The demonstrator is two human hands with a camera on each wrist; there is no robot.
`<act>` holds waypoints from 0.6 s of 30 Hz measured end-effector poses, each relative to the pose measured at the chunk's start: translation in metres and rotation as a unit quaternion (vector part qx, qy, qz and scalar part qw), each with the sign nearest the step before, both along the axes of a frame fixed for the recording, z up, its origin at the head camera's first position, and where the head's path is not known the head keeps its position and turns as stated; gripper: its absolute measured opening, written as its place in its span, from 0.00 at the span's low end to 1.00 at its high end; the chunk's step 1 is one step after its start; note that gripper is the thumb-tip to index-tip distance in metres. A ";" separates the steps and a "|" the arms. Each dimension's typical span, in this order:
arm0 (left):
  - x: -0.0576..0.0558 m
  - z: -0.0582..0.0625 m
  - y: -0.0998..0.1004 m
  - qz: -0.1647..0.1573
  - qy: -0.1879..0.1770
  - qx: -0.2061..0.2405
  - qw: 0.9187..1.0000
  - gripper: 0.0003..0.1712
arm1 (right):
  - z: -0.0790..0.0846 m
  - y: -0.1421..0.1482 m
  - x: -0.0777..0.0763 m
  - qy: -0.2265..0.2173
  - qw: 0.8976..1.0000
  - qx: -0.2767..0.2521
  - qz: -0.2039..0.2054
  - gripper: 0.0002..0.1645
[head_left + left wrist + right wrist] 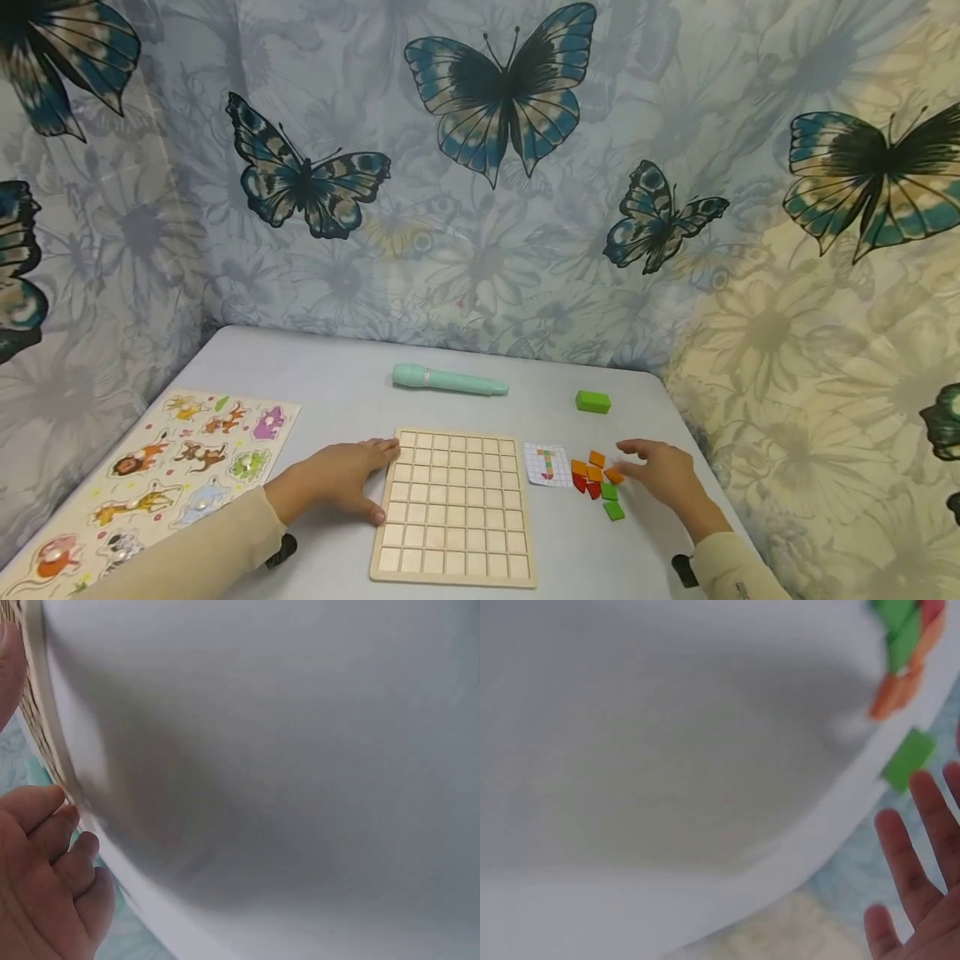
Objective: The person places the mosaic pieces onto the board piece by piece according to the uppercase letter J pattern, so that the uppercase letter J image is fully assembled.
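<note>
A wooden grid board [453, 509] with rows of square cells lies on the table. At its left edge is my left hand [347, 479], fingertips at the upper corner and thumb lower down the side. The left wrist view shows the fingers [73, 868] slightly bent beside the board's rim [46, 712]. To the right of the board, my right hand [663, 477] hovers with spread fingers beside a small pile of orange tiles [597, 459], green tiles [614, 510] and red pieces [579, 483]. A printed pattern card [546, 465] sits between board and pile.
A mint-green microphone-shaped stick [450, 381] lies behind the board. Farther right stands a green block [592, 402]. An animal puzzle board [180, 467] covers the table's left side, partly under my left sleeve. Butterfly-patterned fabric walls [480, 275] enclose the table [330, 367].
</note>
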State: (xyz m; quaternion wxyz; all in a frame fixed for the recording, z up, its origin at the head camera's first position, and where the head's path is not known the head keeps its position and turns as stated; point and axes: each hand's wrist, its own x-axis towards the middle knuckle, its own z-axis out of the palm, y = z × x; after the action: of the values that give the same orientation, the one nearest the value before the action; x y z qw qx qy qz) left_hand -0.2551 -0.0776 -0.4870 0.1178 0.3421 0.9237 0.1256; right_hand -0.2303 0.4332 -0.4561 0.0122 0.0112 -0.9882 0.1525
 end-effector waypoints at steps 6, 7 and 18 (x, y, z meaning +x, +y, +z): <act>0.001 -0.007 -0.003 0.006 -0.011 0.003 1.000 0.62 | -0.006 0.017 0.006 -0.074 0.997 -0.008 -0.024 0.22; 0.001 -0.007 -0.003 0.008 -0.012 0.003 1.000 0.62 | -0.008 0.017 0.005 -0.080 0.996 -0.013 -0.027 0.22; 0.005 -0.005 -0.003 0.002 -0.036 0.020 0.999 0.61 | -0.028 0.019 -0.007 -0.095 0.995 -0.012 -0.005 0.15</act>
State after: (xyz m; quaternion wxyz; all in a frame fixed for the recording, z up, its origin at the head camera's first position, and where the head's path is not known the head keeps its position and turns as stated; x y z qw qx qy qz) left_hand -0.2504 -0.0806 -0.4916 0.1436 0.3383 0.9168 0.1561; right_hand -0.2377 0.4519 -0.4842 -0.0807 -0.0081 -0.9830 0.1650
